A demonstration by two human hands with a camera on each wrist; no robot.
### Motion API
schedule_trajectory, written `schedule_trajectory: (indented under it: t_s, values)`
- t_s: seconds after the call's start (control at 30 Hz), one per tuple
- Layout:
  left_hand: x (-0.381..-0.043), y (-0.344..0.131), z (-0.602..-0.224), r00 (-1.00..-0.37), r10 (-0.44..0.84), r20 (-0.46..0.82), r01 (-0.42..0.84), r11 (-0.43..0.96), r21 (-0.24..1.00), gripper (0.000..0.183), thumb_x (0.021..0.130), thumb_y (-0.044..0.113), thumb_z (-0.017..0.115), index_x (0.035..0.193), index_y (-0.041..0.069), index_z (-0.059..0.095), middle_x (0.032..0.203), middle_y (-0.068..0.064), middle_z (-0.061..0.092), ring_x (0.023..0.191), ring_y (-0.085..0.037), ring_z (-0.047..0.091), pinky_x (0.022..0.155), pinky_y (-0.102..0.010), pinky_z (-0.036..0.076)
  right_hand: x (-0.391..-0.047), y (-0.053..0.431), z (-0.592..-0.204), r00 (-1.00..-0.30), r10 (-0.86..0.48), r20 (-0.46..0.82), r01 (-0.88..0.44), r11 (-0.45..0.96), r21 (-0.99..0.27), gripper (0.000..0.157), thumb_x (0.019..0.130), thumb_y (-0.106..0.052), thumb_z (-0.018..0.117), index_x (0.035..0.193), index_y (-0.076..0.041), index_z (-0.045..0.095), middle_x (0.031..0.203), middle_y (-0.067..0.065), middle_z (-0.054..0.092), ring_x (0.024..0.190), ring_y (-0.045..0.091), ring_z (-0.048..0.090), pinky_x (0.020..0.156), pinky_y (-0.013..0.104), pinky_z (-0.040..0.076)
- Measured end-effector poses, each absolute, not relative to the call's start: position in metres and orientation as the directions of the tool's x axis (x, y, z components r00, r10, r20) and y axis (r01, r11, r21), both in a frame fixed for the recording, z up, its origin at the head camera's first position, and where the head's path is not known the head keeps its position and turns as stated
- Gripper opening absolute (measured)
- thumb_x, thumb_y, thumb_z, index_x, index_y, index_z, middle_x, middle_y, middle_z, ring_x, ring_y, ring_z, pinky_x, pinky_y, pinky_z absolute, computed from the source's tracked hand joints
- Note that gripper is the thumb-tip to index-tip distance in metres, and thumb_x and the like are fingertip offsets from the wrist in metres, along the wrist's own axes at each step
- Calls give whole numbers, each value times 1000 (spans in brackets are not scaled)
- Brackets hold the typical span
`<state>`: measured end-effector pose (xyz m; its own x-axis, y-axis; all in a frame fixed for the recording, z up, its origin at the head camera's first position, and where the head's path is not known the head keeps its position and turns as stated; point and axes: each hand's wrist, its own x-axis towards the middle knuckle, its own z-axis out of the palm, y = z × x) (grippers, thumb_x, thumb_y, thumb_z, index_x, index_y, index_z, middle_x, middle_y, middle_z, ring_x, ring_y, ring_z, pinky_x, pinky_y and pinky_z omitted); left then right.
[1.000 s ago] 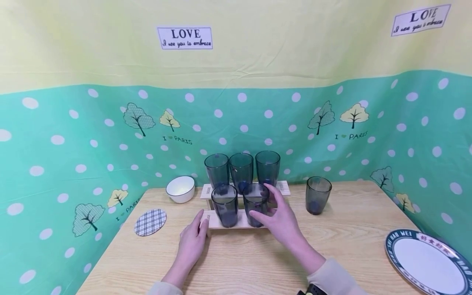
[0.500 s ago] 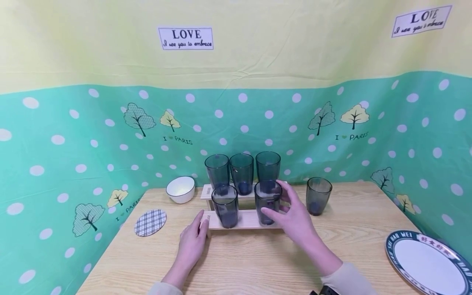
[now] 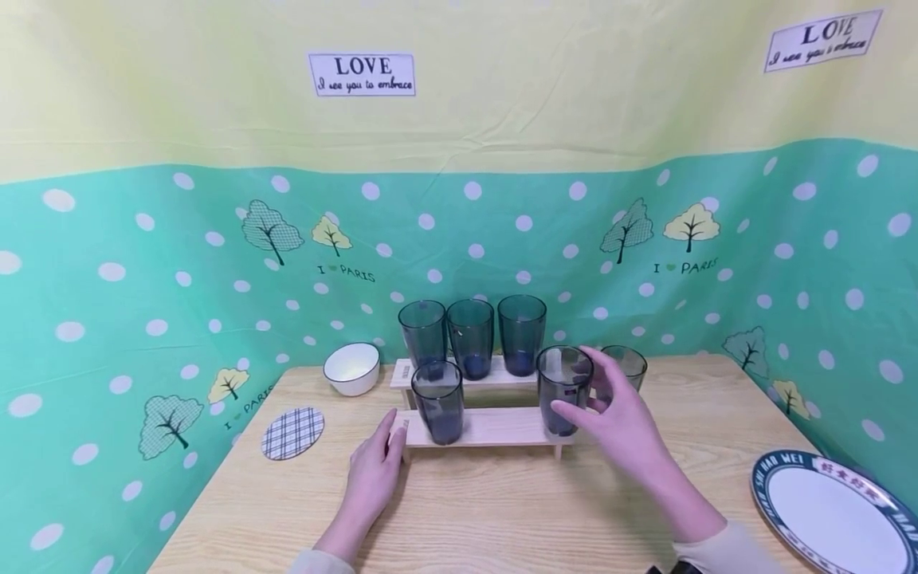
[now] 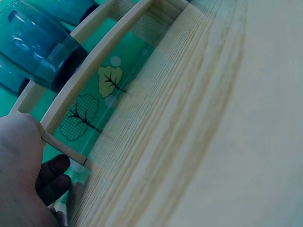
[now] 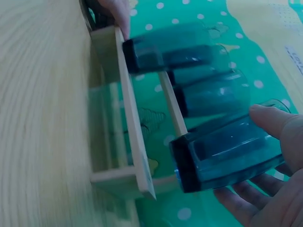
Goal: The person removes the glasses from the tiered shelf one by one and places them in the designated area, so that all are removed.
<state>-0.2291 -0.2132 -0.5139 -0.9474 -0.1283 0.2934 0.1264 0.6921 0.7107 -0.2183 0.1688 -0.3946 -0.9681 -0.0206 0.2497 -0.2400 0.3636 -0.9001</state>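
Observation:
My right hand (image 3: 627,426) grips a dark tinted drinking glass (image 3: 562,387) around its side, at the right end of a wooden two-tier stand's lower step (image 3: 498,426). In the right wrist view the glass's base (image 5: 179,165) looks raised off that step, slightly tilted. My left hand (image 3: 374,466) holds the stand's left end, thumb near the top; the left wrist view shows curled fingers (image 4: 54,177) beside the leg. Another glass (image 3: 439,406) stands at the left of the lower step. Three matching glasses (image 3: 469,339) line the upper step.
One more glass (image 3: 629,367) stands on the table behind my right hand, partly hidden. A white bowl (image 3: 351,369) and a checked coaster (image 3: 292,434) lie to the left. A dark-rimmed plate (image 3: 825,510) sits at the right edge. A patterned cloth (image 3: 466,207) hangs behind.
My right hand has carried its glass rightward along the lower step, away from the other glass there, now overlapping the glass on the table. My left hand has stayed put.

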Motion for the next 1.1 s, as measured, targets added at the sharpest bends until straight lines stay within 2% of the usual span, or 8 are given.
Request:
schedule_trajectory:
  t_s: [0.2, 0.5, 0.73, 0.87, 1.1]
  values:
    - [-229, -213, -513, -947, -129, 295, 129, 688, 714, 55, 120, 36, 50, 164, 3, 51, 146, -22, 69, 138, -49, 61, 122, -71, 31, -220, 192, -386, -967, -19, 254, -238, 423, -874, 104, 91, -36, 95, 173, -18, 33, 155, 21, 55, 144, 40, 54, 116, 56, 50]
    - [-230, -213, -513, -949, -126, 288, 126, 687, 715, 56, 120, 38, 48, 165, 5, 50, 155, -22, 62, 141, -50, 58, 123, -71, 31, -222, 229, -368, -971, -11, 239, -212, 507, -835, 114, 93, -47, 91, 178, -22, 19, 159, 24, 50, 143, 50, 54, 102, 50, 61]
    - [-231, -214, -514, -947, -130, 294, 126, 691, 712, 55, 120, 37, 49, 165, 5, 50, 154, -22, 63, 139, -50, 60, 122, -71, 32, -220, 253, -354, -975, 4, 221, -183, 549, -816, 116, 95, -53, 87, 179, -26, 13, 164, 26, 44, 148, 56, 47, 104, 72, 53]
    - [-231, -214, -515, -945, -129, 299, 128, 695, 707, 55, 120, 36, 49, 165, 4, 51, 153, -22, 64, 138, -50, 60, 122, -71, 32, -218, 268, -350, -973, 28, 229, -172, 570, -804, 112, 97, -52, 85, 179, -24, 15, 164, 25, 44, 149, 57, 43, 102, 75, 49]
    - [-231, -214, -516, -947, -126, 295, 129, 694, 709, 55, 120, 37, 49, 165, 4, 50, 154, -22, 63, 139, -51, 59, 122, -71, 32, -217, 289, -347, -968, 102, 231, -130, 582, -803, 110, 100, -52, 82, 180, -22, 13, 171, 33, 30, 149, 64, 37, 101, 81, 44]
